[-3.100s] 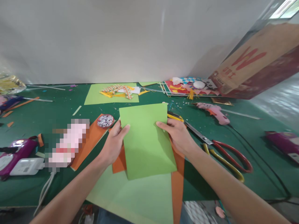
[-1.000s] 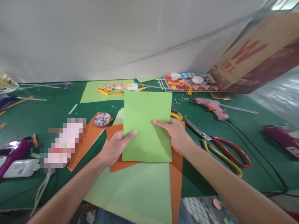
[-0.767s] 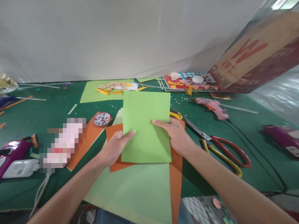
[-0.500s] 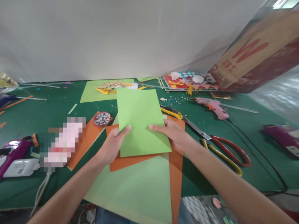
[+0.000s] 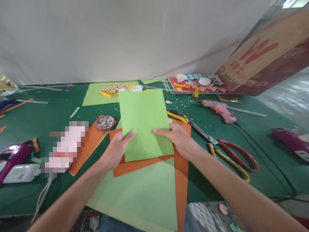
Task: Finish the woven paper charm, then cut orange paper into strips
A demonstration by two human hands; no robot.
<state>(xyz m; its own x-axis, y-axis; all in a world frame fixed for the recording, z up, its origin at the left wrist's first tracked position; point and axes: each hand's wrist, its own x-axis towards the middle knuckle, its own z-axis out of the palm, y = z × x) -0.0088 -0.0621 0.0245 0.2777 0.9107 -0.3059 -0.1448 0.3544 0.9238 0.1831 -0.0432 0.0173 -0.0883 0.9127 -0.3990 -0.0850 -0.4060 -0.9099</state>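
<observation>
A light green paper sheet (image 5: 143, 119) is held up above the green table, tilted slightly left. My left hand (image 5: 118, 149) grips its lower left edge, thumb on top. My right hand (image 5: 180, 140) grips the lower right edge, thumb across the front. Beneath it lie an orange sheet (image 5: 135, 164) and a larger pale green sheet (image 5: 140, 196) that reaches over the table's front edge.
Red and yellow scissors (image 5: 224, 153) and a yellow cutter (image 5: 177, 116) lie right of my hands. A pink glue gun (image 5: 218, 110) and a cardboard box (image 5: 260, 58) sit at the back right. A round tin of googly eyes (image 5: 105, 122) is on the left.
The green sheet has been turned from squared-up to slightly tilted left and lifted a little further from me. Both hands kept their grip and shifted left with it.
</observation>
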